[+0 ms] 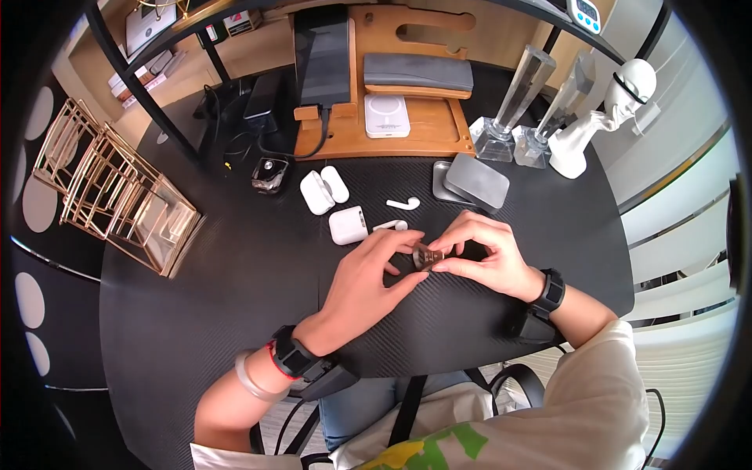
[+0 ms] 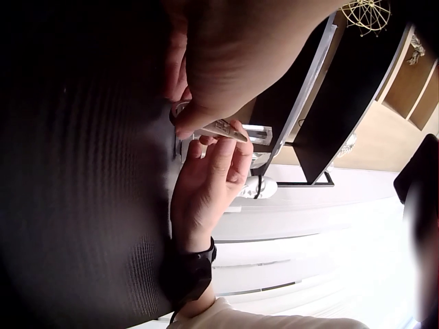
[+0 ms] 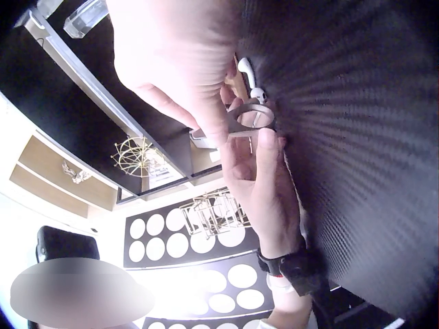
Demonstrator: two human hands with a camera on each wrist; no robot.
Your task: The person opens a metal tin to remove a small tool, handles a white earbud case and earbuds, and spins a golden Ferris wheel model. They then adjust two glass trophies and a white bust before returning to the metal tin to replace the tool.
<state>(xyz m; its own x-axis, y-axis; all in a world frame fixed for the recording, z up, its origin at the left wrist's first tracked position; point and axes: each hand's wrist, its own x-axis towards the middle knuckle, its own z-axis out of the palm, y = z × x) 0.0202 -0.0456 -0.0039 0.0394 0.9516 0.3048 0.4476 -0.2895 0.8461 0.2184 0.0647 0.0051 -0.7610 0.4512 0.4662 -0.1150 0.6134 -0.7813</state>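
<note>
Between both hands is a small brownish metal piece [image 1: 427, 258] with a ring at one end and a flat, tapering body. My left hand [image 1: 356, 286] pinches the ring end between thumb and fingers. From the other side, my right hand [image 1: 492, 260] pinches the flat end; in the left wrist view faint markings show on the metal body [image 2: 223, 128]. In the right wrist view the ring's opening faces the camera, with the left thumb [image 3: 267, 147] against its rim. One white earbud [image 1: 390, 225] lies just beyond the left fingers, another [image 1: 403, 204] farther back.
A lidded white earbud case [image 1: 317, 194] and a white box-shaped case [image 1: 348, 225] lie left of the earbuds. Behind the right hand is a grey tin [image 1: 478, 182]. A wooden stand [image 1: 337, 145], crystal trophies [image 1: 495, 141], a white head figure [image 1: 576, 149] and a gold wire rack [image 1: 117, 184] surround the work area.
</note>
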